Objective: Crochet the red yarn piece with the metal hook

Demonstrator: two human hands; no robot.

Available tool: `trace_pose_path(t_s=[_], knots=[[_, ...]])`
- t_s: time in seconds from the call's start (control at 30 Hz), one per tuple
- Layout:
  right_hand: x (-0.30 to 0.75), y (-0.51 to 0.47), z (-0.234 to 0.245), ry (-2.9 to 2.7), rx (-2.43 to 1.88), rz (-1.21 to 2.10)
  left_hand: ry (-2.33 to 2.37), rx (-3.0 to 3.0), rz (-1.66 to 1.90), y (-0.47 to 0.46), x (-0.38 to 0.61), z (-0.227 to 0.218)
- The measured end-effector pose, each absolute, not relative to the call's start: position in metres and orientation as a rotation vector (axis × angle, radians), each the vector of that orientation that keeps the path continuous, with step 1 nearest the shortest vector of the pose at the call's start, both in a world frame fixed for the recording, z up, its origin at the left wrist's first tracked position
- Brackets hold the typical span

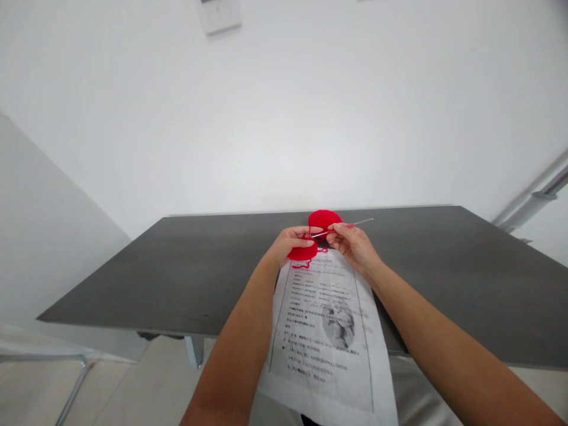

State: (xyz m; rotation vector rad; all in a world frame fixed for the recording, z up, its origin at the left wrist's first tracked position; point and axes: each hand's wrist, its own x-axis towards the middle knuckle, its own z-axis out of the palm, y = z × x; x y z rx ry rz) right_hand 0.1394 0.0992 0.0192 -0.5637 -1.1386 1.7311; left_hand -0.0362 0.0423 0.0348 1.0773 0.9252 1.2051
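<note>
My left hand (290,244) is closed on a red crocheted piece (302,253), with its thumb on top and a loose yarn tail hanging below it. In my right hand (350,242) is a crochet hook (350,226) with a red grip, pinched between thumb and fingers. One silver end of the hook meets the yarn by my left fingers; the other end points out to the right. Just behind both hands sits a ball of red yarn (323,219), with a strand running to the left hand.
A printed sheet (319,343) with text and a dark round picture lies under my forearms and hangs over the front edge of the dark grey table (186,272). A white wall (284,106) rises behind. Metal tubing (73,390) stands at lower left.
</note>
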Motion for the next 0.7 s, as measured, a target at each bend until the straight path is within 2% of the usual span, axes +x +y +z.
trace_pose_path(t_s=[0.4,0.7], knots=[[0.1361,0.0958,0.0223,-1.161,-0.520,1.607,0.884,1.121,1.100,0.0411,-0.0349,0.0357],[0.1394,0.0977,0.0219,-1.160,-0.510,1.641,0.935,1.121,1.058,0.0401,-0.0372,0.0380]])
